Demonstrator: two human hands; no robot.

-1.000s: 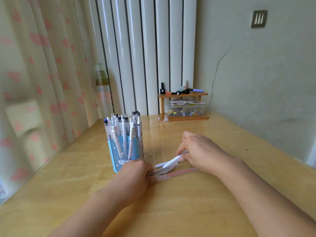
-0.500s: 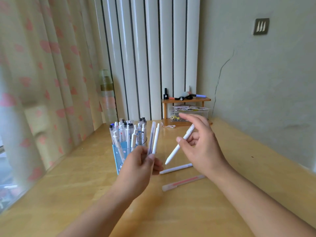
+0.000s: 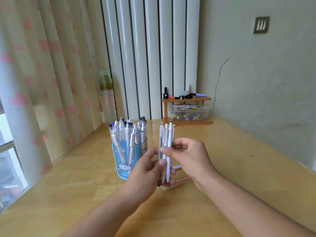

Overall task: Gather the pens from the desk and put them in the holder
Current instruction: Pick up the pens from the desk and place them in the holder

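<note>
Fingers of the left hand (image 3: 145, 170) and right hand (image 3: 189, 156) now jointly grip three upright pens (image 3: 166, 151), the right's pen having joined the bundle. Beside them stands the holder (image 3: 126, 158); two pens (image 3: 183, 181) remain on the desk (image 3: 239, 168).

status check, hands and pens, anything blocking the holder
Both hands, left and right, closed on upright pen bundle. Two pens on desk: white, pink. Holder crowded, path clear.

Head-worn wide-angle view looks forward and down, close over the desk (image 3: 239, 168).
</note>
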